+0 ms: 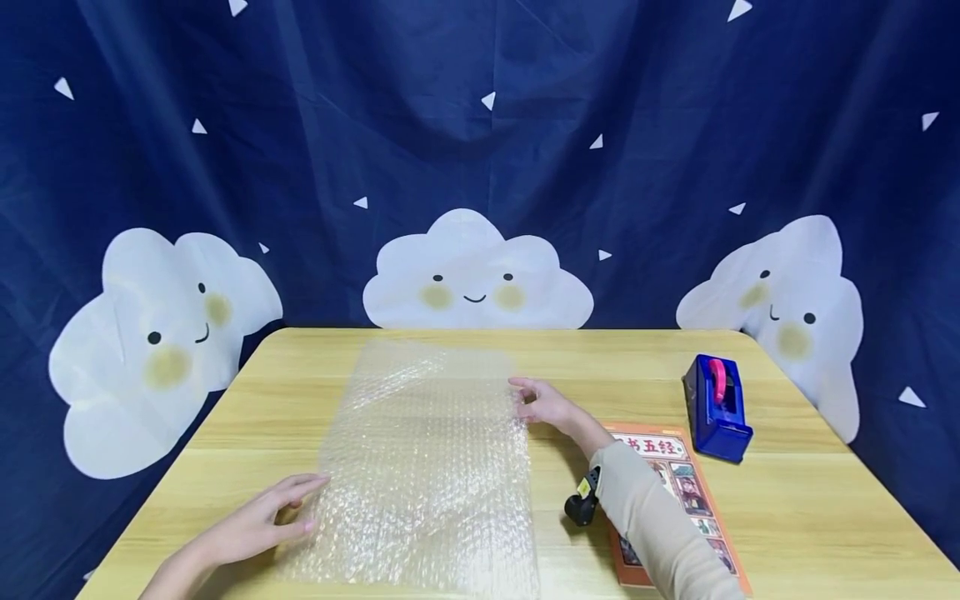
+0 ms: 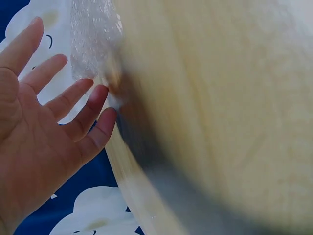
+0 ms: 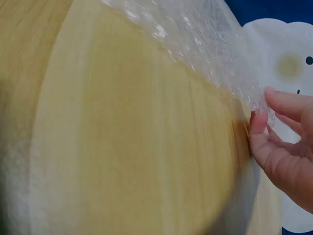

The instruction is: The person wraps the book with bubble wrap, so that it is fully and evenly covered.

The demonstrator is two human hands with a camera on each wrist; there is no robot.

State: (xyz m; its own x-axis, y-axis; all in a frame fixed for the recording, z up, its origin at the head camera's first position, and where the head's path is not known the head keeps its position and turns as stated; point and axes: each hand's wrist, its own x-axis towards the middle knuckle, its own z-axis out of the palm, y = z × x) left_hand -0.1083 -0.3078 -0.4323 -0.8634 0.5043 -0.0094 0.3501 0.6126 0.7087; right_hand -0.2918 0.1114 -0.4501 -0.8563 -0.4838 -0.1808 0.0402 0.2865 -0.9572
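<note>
A clear sheet of bubble wrap [image 1: 427,467] lies spread over the left and middle of the wooden table. At its left edge is my left hand [image 1: 258,517], fingers spread and extended, fingertips right at the edge. In the left wrist view, the palm of that hand [image 2: 44,117] shows with nothing in it. My right hand [image 1: 551,406] is at the sheet's far right edge. The right wrist view shows the bubble wrap's edge [image 3: 215,73] running in between the thumb and bent fingers of this hand [image 3: 288,147], which pinch it lightly.
Under the right forearm lies an orange-covered book [image 1: 686,492] with pictures on its front. Beyond it stands a blue tape dispenser [image 1: 720,417] with a pink core. A black wrist camera [image 1: 581,504] juts from the right sleeve. A dark blue curtain [image 1: 480,158] hangs behind the table.
</note>
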